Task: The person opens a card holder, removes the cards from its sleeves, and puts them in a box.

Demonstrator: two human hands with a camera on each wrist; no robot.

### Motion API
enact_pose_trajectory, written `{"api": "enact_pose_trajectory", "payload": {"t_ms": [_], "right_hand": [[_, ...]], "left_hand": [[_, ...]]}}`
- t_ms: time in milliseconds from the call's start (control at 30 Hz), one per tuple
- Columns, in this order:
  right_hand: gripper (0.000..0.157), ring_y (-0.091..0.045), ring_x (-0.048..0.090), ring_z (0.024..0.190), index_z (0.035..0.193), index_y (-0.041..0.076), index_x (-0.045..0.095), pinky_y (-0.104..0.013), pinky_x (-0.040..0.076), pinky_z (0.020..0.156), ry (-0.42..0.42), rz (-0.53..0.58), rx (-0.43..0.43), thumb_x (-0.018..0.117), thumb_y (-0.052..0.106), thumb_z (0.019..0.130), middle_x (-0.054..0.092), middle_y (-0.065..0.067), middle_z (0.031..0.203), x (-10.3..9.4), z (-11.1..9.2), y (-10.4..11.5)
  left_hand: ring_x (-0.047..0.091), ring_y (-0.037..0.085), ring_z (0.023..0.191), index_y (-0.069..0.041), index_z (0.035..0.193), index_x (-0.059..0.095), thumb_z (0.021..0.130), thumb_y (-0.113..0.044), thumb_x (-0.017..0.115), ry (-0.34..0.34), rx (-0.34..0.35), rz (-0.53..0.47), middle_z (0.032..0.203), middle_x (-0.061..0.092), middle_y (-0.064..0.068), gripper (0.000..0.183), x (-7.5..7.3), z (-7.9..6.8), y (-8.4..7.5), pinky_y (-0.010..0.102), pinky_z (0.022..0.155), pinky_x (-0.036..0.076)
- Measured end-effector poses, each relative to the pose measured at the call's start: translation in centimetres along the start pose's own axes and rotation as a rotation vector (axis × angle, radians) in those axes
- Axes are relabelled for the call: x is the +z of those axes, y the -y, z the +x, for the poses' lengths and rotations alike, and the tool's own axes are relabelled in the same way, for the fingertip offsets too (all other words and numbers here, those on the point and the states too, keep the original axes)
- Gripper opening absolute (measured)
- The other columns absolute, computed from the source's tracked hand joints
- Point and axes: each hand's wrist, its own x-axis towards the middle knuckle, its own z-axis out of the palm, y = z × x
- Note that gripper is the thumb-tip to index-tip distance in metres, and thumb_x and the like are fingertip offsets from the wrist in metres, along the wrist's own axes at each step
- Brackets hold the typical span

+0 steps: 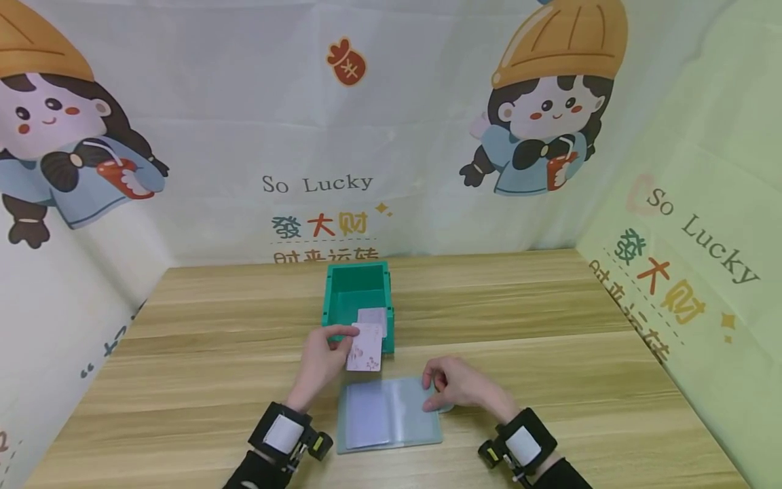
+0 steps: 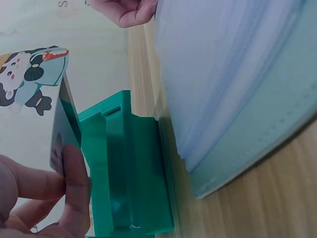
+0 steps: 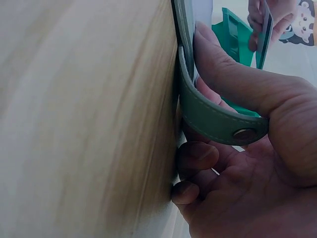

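My left hand (image 1: 324, 358) pinches a pale pink printed card (image 1: 364, 350) between thumb and fingers, above the front end of a green box (image 1: 356, 277). A second pale card (image 1: 373, 315) shows behind it, over the box's inside; whether it is held too, I cannot tell. Nearer lies an open light-green card album (image 1: 417, 424) with clear pocket pages. My right hand (image 1: 457, 382) grips the album's right edge, thumb on the page side. In the right wrist view, the album's strap (image 3: 218, 116) with a metal snap curves against the palm.
Everything stands on a wood-grain table (image 1: 525, 305). A printed cloth (image 1: 421, 136) hangs behind it and along both sides. The green box sits just beyond the album, near the table's middle.
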Motion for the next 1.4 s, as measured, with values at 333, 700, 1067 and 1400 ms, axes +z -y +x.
{"api": "enact_pose_trajectory", "payload": {"t_ms": [333,700,1067,1400], "right_hand": [[0.027,-0.011,0.042,0.062,0.09,0.007,0.062,-0.02,0.032,0.055,0.0,0.001,0.006,0.086,0.011,0.077,0.044,0.004,0.067,0.2,0.0,0.1],[0.026,-0.011,0.04,0.061,0.089,0.007,0.062,-0.02,0.031,0.054,0.001,0.01,-0.002,0.085,0.011,0.078,0.043,0.004,0.066,0.2,0.1,0.1],[0.026,-0.009,0.041,0.06,0.089,0.008,0.062,-0.019,0.031,0.054,0.008,0.008,-0.009,0.085,0.012,0.078,0.043,0.005,0.065,0.1,0.0,0.1],[0.03,-0.01,0.042,0.061,0.095,0.007,0.061,-0.02,0.032,0.055,0.005,0.018,-0.007,0.085,0.012,0.078,0.044,0.004,0.067,0.0,-0.1,0.0]], "left_hand": [[0.059,0.024,0.086,0.004,0.114,0.072,0.093,0.007,0.052,-0.113,0.05,0.029,0.12,0.07,0.023,0.029,1.2,1.9,-0.6,0.021,0.061,0.039],[0.067,0.036,0.108,0.009,0.114,0.07,0.091,0.012,0.047,-0.124,0.079,0.13,0.116,0.071,0.027,0.032,3.0,3.7,-1.1,0.05,0.095,0.053],[0.067,0.033,0.098,0.01,0.108,0.07,0.092,0.008,0.052,0.024,0.054,0.347,0.107,0.071,0.025,0.024,4.1,4.0,-0.9,0.047,0.083,0.056],[0.066,0.038,0.091,0.008,0.079,0.068,0.091,0.002,0.049,-0.01,0.222,0.566,0.09,0.07,0.024,0.024,4.4,3.0,-1.0,0.048,0.088,0.051]]}}
